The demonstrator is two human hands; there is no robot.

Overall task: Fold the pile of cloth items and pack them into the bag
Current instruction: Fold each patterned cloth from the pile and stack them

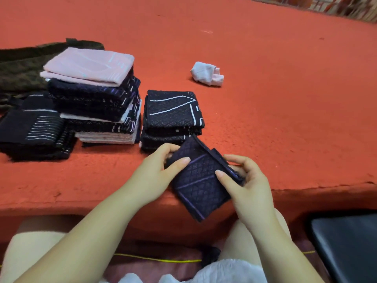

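A folded dark navy cloth with purple stripes (201,180) hangs over the front edge of the red table, held between both hands. My left hand (157,170) pinches its left edge, thumb on top. My right hand (244,180) pinches its right edge. Just behind it lies a short stack of folded dark cloths (173,117). A taller stack of dark and pink folded cloths (95,99) stands to the left, and a low dark stack (34,133) sits at the far left. A crumpled pale pink cloth (207,74) lies alone further back. The dark olive bag (22,66) lies flat behind the stacks.
The red felt-covered table (285,119) stretches far back and to the right. A dark seat (346,246) stands at the lower right below the table edge. My knees and a white garment show at the bottom.
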